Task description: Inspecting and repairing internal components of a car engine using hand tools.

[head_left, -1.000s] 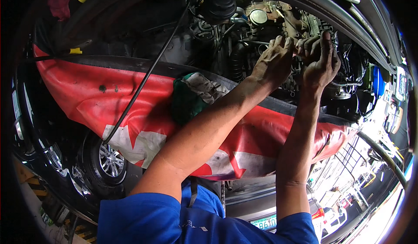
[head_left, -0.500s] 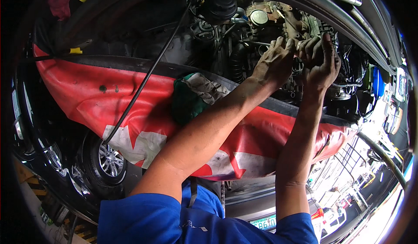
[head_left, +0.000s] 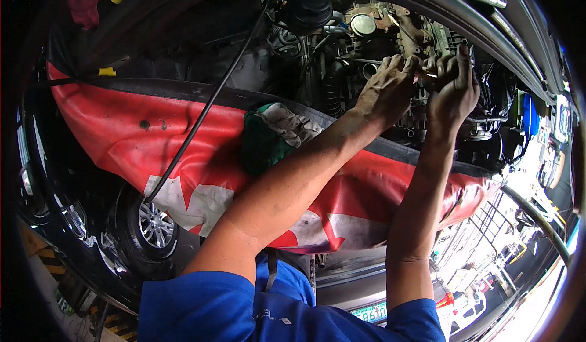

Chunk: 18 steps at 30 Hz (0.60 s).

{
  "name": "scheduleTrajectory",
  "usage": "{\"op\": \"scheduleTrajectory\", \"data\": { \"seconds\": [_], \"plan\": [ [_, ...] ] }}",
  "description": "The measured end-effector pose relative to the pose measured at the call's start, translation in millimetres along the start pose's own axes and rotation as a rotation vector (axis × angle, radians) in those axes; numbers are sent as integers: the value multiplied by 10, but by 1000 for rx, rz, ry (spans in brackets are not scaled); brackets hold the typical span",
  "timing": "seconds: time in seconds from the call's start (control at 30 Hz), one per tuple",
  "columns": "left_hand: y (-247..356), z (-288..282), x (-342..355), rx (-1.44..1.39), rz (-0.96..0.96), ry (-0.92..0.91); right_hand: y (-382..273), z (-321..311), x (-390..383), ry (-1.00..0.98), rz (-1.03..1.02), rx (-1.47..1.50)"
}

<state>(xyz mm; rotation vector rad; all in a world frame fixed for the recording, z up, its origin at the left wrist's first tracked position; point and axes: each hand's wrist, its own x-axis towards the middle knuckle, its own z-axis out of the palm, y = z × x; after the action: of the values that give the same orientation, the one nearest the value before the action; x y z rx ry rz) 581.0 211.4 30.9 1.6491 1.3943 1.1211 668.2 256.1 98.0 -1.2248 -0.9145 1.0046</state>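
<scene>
Over the open engine bay, my left hand (head_left: 389, 91) is closed, its fingers curled and pressed together near the thumb. Close beside it on the right, my right hand (head_left: 452, 94) has its fingers bent in and its thumb pointing up. Between the two sets of fingertips shows a small shiny piece (head_left: 431, 75) with a reddish bit at its left; what it is I cannot make out. Metal engine parts (head_left: 408, 29) lie just beyond the hands. A ribbed black hose (head_left: 333, 85) runs down to the left of my left hand.
A red and white fender cover (head_left: 207, 134) drapes over the car's side, with a green and grey cloth (head_left: 274, 135) on it. A thin black prop rod (head_left: 210, 101) slants across at left. The hood edge (head_left: 427, 12) arches overhead. Below left is a wheel (head_left: 155, 226).
My right hand has turned slightly and its fingers have curled in further. The small shiny piece between the hands shows more plainly now. My left hand has shifted only a little.
</scene>
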Motion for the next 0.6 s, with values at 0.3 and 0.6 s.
{"op": "scheduleTrajectory", "data": {
  "seconds": [0.3, 0.6],
  "plan": [
    [145, 150, 100, -89, 274, 104, -53, -204, 109, -79, -861, -1246],
    [92, 226, 326, -81, 96, 60, -313, -175, -95, -350, -29, -615]
  ]
}}
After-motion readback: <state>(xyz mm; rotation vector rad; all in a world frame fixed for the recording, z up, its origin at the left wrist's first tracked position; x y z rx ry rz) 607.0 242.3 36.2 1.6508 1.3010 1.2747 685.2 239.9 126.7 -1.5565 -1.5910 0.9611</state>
